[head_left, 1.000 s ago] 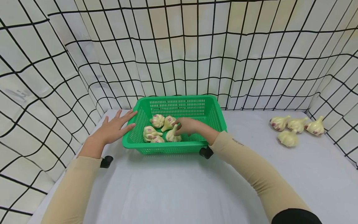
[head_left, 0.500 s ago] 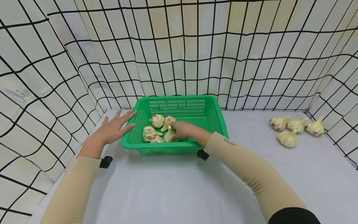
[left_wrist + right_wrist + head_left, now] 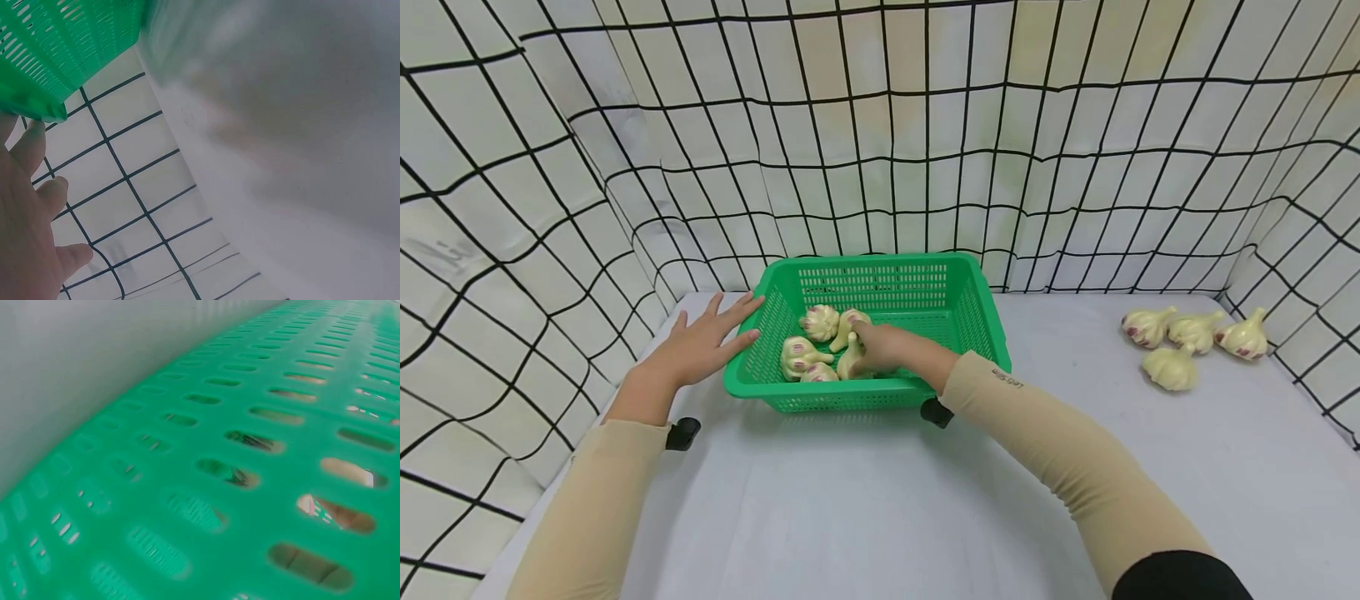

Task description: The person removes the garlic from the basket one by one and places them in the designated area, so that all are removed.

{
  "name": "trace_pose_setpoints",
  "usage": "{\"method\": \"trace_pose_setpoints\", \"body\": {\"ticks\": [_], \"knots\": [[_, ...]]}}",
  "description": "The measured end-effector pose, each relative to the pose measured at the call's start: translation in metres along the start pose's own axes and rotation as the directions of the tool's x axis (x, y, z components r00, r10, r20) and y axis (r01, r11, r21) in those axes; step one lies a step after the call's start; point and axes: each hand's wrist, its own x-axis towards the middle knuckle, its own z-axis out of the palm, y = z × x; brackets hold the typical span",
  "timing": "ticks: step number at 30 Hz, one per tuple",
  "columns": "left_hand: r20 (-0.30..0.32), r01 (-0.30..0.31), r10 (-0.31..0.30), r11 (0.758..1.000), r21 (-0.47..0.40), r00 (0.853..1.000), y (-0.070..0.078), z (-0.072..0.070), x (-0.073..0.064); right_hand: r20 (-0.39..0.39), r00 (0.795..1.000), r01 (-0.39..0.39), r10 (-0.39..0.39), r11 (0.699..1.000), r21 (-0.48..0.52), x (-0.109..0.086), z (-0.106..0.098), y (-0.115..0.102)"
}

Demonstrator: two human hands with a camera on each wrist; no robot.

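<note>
A green plastic basket [image 3: 977, 321] with slotted walls stands on the white table. Inside its left half lie several garlic bulbs, among them one bulb [image 3: 820, 322] at the back and another [image 3: 801, 357] by the left wall. My right hand [image 3: 886, 348] reaches over the front rim and grips a garlic bulb [image 3: 850, 358], partly hidden by the fingers. Against the basket's left rim rest the spread, straight fingers of my left hand [image 3: 703, 342]. The right wrist view is filled by the basket's slotted wall [image 3: 206, 444], with bits of fingers behind the slots.
To the right, several more garlic bulbs [image 3: 1195, 333] sit in a group on the table [image 3: 880, 500]. Black netting [image 3: 925, 158] over white sheeting encloses the back and both sides, close behind the basket.
My right hand has moved slightly left and closed around a garlic bulb, which has shifted a little left. The left hand stays at the basket's rim.
</note>
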Motion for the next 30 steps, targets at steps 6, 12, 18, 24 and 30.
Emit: {"method": "trace_pose_setpoints", "body": {"ticks": [6, 12, 18, 24, 30], "knots": [[0.002, -0.001, 0.001, 1.0, 0.002, 1.0, 0.001, 0.0, -0.001, -0.027, 1.0, 0.01, -0.009, 1.0, 0.01, -0.001, -0.003, 0.003], [0.003, 0.0, 0.0, 1.0, 0.003, 1.0, 0.0, 0.0, -0.001, -0.047, 0.999, 0.025, -0.023, 0.999, 0.048, -0.004, -0.01, 0.007], [0.003, 0.007, -0.007, 1.0, 0.015, 1.0, 0.0, -0.001, -0.002, -0.058, 0.997, 0.046, -0.041, 0.996, 0.081, -0.013, -0.019, 0.01], [-0.005, -0.002, 0.002, 1.0, 0.006, 1.0, 0.001, -0.001, -0.002, -0.065, 0.995, 0.075, -0.069, 0.993, 0.093, -0.027, -0.031, 0.014], [-0.007, -0.002, 0.002, 1.0, 0.011, 1.0, 0.002, 0.0, -0.002, -0.091, 0.991, 0.105, -0.094, 0.988, 0.117, -0.041, -0.038, 0.021]]}}
